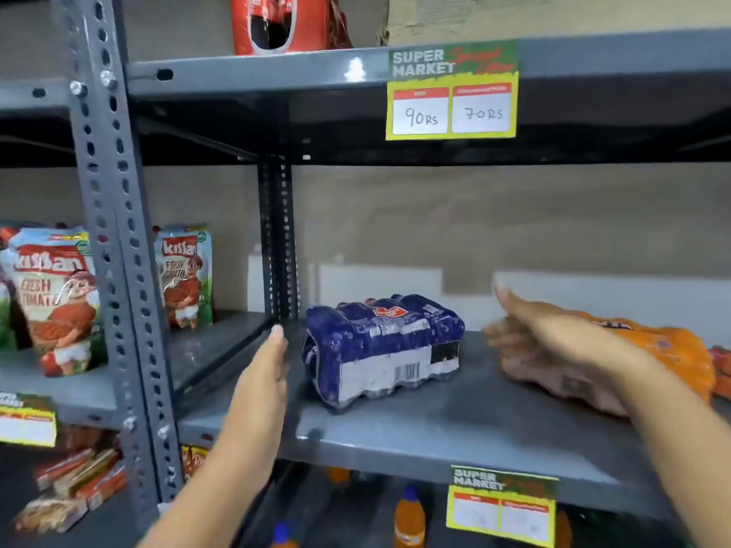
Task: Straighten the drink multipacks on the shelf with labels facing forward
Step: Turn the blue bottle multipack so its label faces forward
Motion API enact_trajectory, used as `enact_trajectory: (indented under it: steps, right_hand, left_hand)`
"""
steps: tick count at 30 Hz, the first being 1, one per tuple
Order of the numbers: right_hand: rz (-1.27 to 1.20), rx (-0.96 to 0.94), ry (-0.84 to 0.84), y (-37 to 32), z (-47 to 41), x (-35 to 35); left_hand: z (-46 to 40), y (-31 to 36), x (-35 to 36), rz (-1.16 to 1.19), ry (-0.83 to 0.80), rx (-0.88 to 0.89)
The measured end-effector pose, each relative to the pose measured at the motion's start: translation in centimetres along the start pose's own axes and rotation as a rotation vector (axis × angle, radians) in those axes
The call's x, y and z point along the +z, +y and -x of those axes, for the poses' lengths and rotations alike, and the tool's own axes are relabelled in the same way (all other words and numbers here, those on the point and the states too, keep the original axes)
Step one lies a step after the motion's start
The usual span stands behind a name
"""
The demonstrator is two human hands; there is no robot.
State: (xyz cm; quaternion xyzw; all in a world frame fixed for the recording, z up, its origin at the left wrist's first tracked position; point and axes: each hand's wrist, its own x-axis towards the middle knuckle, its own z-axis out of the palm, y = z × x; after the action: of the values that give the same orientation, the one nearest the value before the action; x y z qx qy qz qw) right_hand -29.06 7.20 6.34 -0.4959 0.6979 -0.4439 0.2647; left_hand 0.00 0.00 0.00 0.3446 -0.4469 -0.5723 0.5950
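Observation:
A blue shrink-wrapped drink multipack (381, 350) lies on its side on the grey shelf (435, 433), turned at an angle, its white barcode panel toward me. My left hand (265, 373) is flat and open just left of the pack, not touching it. My right hand (542, 330) is open and blurred to the right of the pack, in front of an orange multipack (668, 350) that lies on the same shelf. Neither hand holds anything.
A red cola multipack (285, 21) and a cardboard box (553, 13) stand on the shelf above. A yellow price tag (451, 92) hangs from that shelf's edge. Ketchup pouches (55, 298) fill the left bay behind the steel upright (114, 231). Orange bottles (409, 516) stand below.

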Motion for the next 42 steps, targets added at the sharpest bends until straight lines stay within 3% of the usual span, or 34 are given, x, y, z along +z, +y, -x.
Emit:
enact_trajectory:
  steps: [4,7,14,17,21,26,32,36,40,42]
  right_hand:
    - [-0.206,0.161,-0.047,-2.5,-7.6,2.2]
    - [-0.240,0.255,-0.101,-2.6,-10.8,4.2]
    - [-0.217,0.262,-0.168,-3.1,-12.6,6.3]
    - [-0.254,0.189,-0.143,-2.2,-12.8,6.4]
    - [-0.364,0.019,-0.025,-1.9,-12.6,5.9]
    - [-0.502,-0.139,-0.026,0.1,-12.2,7.2]
    - [-0.509,-0.176,-0.086,2.3,-12.3,7.7]
    - [-0.452,-0.160,-0.170,1.7,-11.5,6.7]
    - [-0.494,-0.187,-0.143,-0.6,-11.8,6.1]
    - [-0.582,-0.187,-0.123,-1.4,-12.5,6.4]
  left_hand:
    - [-4.7,1.7,1.2,0.009,-0.142,-0.288]
    - [-7.2,1.6,1.7,-0.052,-0.218,-0.347]
    - [-10.4,1.8,3.4,-0.206,-0.236,-0.393]
    - [-11.0,1.9,3.4,-0.220,-0.200,-0.295]
    - [-11.7,2.7,2.8,-0.295,-0.159,-0.018]
    - [-12.0,2.2,1.0,-0.382,-0.290,0.252]
    - [-12.1,0.6,-0.5,-0.420,-0.339,0.331]
    - [-11.0,0.9,-1.1,-0.476,-0.303,0.277]
    - [-9.3,1.5,-1.5,-0.713,0.041,0.331]
    - [-8.7,0.9,-0.9,-0.665,0.068,0.297]
